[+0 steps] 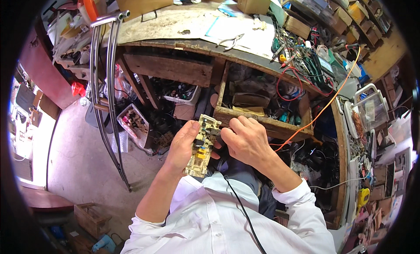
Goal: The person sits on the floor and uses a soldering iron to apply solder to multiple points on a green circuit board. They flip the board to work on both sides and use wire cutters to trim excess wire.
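Observation:
A narrow, pale yellow circuit board [197,168] is held upright in front of my white shirt, with small components, dark and yellow blocks among them, on its face. My left hand [180,145] grips the board along its left edge, thumb in front, with fingertips showing past its right side. At the board's upper right edge is my right hand [248,139], its fingers curled and pinched close to the components. Whatever lies between those fingers is hidden. A black cord [239,201] runs down over my shirt from below the board.
Ahead stands a workbench [175,26] with pliers [232,41] near its edge and tools heaped at right. An open wooden drawer [275,129] juts toward me. An orange cable [326,108] hangs across the right side. A metal crutch [96,79] leans at left.

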Demonstrator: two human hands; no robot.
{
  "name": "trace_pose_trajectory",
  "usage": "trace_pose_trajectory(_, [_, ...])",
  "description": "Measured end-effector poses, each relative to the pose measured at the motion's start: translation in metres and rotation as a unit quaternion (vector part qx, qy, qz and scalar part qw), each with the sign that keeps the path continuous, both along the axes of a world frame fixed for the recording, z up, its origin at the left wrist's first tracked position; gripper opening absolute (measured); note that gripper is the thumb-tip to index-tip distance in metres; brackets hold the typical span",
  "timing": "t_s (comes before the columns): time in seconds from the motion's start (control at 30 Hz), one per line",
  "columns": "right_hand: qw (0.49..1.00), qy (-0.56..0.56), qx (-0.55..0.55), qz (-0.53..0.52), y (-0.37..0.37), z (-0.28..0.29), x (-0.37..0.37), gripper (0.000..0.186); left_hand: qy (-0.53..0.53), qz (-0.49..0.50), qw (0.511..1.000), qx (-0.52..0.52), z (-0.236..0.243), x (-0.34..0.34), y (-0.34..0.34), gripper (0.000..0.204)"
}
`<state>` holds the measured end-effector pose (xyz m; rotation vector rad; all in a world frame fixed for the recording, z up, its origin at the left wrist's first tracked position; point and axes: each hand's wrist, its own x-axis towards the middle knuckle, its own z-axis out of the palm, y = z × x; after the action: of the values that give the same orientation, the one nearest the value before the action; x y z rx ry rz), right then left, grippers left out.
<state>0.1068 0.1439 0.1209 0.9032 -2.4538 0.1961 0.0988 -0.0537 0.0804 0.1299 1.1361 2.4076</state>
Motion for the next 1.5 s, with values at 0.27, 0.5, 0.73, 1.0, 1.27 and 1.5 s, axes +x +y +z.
trace_pose_trajectory(0.27, [0.999, -0.032, 0.011, -0.007, 0.003, 0.0, 0.003, 0.016, 0.014, -0.044, 0.999, -0.021, 0.003, 0.0, -0.006, 0.047])
trace_pose_trajectory(0.5, [0.978, -0.208, -0.021, -0.021, 0.004, 0.009, 0.008, 0.015, -0.017, -0.111, 0.992, -0.063, -0.001, 0.001, -0.01, 0.053])
trace_pose_trajectory(0.73, [0.945, -0.324, -0.05, 0.009, 0.014, 0.009, -0.006, 0.009, -0.026, -0.125, 0.99, -0.055, -0.004, -0.003, -0.01, 0.054])
trace_pose_trajectory(1.0, [0.977, -0.207, -0.044, -0.016, 0.008, 0.011, 0.001, 0.015, -0.115, -0.155, 0.98, 0.057, -0.011, -0.007, -0.012, 0.065])
trace_pose_trajectory(1.27, [0.998, -0.047, 0.026, 0.022, 0.004, 0.004, 0.0, 0.018, -0.111, -0.183, 0.976, 0.038, -0.015, -0.006, -0.013, 0.065])
trace_pose_trajectory(1.5, [0.999, -0.051, 0.012, 0.011, -0.001, 0.0, 0.0, 0.018, -0.096, -0.177, 0.979, -0.003, -0.011, -0.004, -0.013, 0.063])
